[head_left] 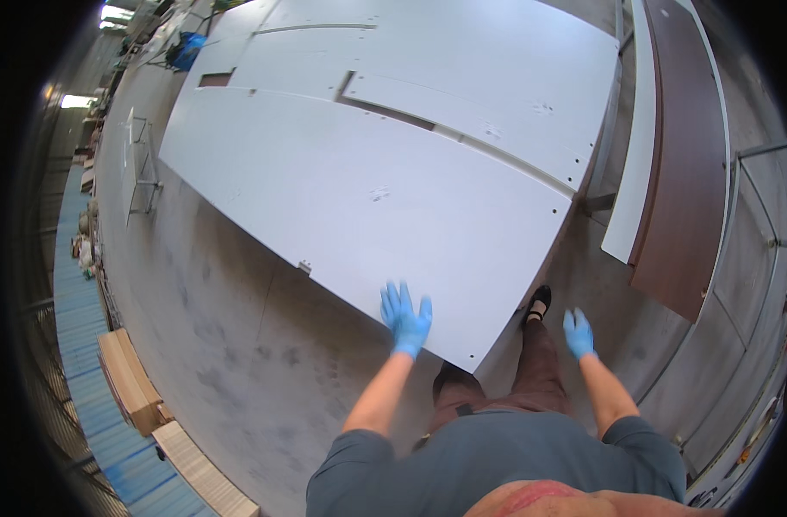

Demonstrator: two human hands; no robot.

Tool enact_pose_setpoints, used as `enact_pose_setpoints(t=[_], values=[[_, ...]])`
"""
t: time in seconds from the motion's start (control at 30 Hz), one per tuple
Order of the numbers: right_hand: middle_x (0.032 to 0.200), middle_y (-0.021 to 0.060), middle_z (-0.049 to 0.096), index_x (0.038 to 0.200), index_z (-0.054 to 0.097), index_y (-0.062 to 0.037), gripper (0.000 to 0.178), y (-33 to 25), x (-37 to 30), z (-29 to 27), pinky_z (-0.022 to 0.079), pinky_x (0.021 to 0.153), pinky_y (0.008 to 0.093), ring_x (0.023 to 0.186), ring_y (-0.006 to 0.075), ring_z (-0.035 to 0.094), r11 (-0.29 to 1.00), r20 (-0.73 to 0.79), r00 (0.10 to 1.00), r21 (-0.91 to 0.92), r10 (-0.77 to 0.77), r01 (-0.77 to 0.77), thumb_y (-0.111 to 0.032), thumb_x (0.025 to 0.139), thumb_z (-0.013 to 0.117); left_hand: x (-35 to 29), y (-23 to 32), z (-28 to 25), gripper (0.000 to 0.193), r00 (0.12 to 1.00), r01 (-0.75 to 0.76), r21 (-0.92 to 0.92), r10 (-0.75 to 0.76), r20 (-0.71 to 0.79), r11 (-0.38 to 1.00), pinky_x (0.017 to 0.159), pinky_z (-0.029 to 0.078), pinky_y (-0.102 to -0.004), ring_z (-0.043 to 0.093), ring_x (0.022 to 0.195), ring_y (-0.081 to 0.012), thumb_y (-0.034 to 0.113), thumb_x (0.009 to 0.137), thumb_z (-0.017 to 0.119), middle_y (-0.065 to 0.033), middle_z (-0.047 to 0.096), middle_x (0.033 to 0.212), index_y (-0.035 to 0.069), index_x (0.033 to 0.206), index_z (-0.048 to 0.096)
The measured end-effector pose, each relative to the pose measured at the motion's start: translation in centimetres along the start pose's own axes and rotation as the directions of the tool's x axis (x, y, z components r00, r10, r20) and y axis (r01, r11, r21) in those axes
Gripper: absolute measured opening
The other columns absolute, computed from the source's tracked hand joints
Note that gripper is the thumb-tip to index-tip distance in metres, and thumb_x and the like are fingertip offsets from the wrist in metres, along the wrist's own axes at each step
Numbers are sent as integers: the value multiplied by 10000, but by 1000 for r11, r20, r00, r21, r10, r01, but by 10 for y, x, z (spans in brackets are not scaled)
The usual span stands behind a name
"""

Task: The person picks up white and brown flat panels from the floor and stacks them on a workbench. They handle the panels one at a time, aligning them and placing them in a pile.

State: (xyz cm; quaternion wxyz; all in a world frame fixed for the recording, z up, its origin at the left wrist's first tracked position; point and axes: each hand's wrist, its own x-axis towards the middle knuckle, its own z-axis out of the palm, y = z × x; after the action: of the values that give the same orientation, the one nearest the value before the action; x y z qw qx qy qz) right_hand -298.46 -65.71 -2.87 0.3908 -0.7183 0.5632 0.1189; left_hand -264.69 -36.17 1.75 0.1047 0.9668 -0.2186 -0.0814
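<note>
My left hand [405, 320], in a blue glove, rests on or just over the near edge of a large white panel [324, 198], its fingers stretched out and spread. Whether it presses on the surface I cannot tell. Off the panel's right corner, my right hand [578, 333], also gloved in blue, hangs over the floor beside my leg. Its fingers are extended and nothing is in them. The panel has small dark holes near its right end and a small metal fitting [304, 267] on its near edge. More white panels [488, 52] lie beyond it, with narrow gaps between.
To the right, a brown panel [684, 164] lies beside a white strip [632, 172] on a metal frame [764, 198]. At far left runs a blue slatted roller conveyor [92, 319] with stacked wood-coloured boards [135, 379]. A small rack [142, 177] stands on the grey floor [238, 345].
</note>
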Motion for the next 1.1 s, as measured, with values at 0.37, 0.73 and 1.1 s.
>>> enact_pose_setpoints(t=[0.37,0.73,1.1], values=[[1376,300,604,1350,622,38,654,-10,-203,115,439,1110,479,1330,434,553,952,304,928,-277,216,-131,-494,979,532,-252,-268,-53,589,588,725,-148,-493,641,673,1040,470,-465,630,1183,-378,499,911,617,-233,666,1252,30,1262,662],[1354,249,648,1337,637,27,593,-124,-181,173,442,1100,422,1296,391,593,986,402,900,78,-165,146,-442,986,541,-371,-326,-65,375,631,775,-416,-616,471,476,785,508,-486,653,809,-304,376,921,633,-166,713,871,10,848,672],[906,204,748,1000,732,64,586,-89,-279,211,543,801,449,827,326,725,811,456,870,-572,186,126,-481,992,518,-432,-440,-105,635,271,953,-268,-783,560,139,978,496,-480,653,1177,-434,522,901,597,-275,716,1184,-51,1139,731]])
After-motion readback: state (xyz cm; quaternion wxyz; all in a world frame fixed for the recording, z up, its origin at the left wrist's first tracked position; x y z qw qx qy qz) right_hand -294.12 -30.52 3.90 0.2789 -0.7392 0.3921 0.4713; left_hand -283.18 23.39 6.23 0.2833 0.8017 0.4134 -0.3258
